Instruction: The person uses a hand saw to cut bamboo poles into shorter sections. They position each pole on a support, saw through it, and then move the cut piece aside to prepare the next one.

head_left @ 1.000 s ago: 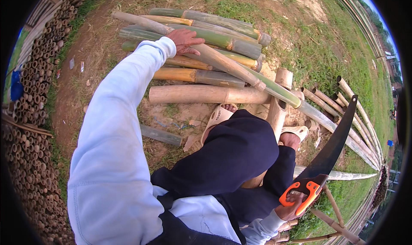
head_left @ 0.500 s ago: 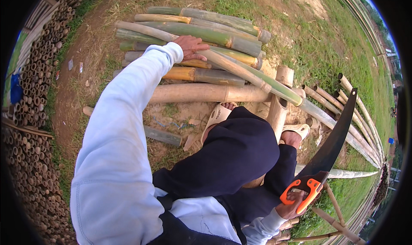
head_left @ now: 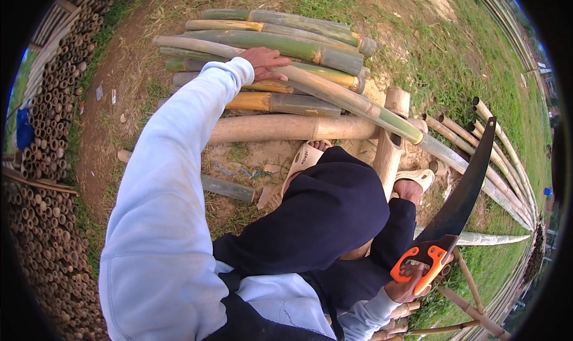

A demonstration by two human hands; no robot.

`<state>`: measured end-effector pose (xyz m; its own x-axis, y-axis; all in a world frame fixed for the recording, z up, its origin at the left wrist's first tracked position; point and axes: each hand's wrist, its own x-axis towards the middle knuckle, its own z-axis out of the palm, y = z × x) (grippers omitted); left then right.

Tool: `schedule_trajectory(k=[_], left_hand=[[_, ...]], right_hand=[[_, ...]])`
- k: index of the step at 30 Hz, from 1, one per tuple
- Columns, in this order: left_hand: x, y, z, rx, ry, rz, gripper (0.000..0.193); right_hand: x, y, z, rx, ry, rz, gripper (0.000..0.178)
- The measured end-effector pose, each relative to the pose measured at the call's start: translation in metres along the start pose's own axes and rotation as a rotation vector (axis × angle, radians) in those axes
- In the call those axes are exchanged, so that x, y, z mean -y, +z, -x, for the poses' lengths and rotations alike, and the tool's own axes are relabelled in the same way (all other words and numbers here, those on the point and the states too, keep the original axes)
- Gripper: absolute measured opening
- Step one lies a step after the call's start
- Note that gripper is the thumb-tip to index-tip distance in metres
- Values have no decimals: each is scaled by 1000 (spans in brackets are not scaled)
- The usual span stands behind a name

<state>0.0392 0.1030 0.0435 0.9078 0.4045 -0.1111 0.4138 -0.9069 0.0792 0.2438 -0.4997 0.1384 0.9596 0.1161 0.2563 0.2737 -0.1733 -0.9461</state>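
Observation:
My left hand [head_left: 265,63] is wrapped over a long bamboo pole [head_left: 334,96], its fingers across the upper side. The pole slants from upper left to lower right, tan and green, passing over a thick tan bamboo log [head_left: 262,129] and by the forked joint of a bamboo stand [head_left: 387,159]. At the lower right my right hand [head_left: 409,283] is closed round the orange handle of a handsaw [head_left: 456,212]. The dark blade points up and to the right, its toothed edge facing the pole but apart from it.
Several cut green and yellow bamboo pieces [head_left: 280,40] lie side by side beyond the log. A big stack of bamboo ends [head_left: 48,233] rises at the left. More long poles [head_left: 504,156] lie to the right on grass. My feet in tan sandals [head_left: 301,162] flank the stand.
The pole has rolled under my left hand, showing less green, and its far left end has shifted slightly left and down. My right hand and the saw have hardly moved.

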Motion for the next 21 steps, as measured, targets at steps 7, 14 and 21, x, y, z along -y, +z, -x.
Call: schedule_trajectory(k=[7,14,21], left_hand=[[-10,11,-16,-85,-42,76,58],[-4,25,-28,-145,-24,140,59],[-25,12,-35,41,-97,75,90]], right_hand=[[23,29,-1,15,43,38,21],[27,61,7,193,198,-39,14],[4,118,23,393,278,-75,16]])
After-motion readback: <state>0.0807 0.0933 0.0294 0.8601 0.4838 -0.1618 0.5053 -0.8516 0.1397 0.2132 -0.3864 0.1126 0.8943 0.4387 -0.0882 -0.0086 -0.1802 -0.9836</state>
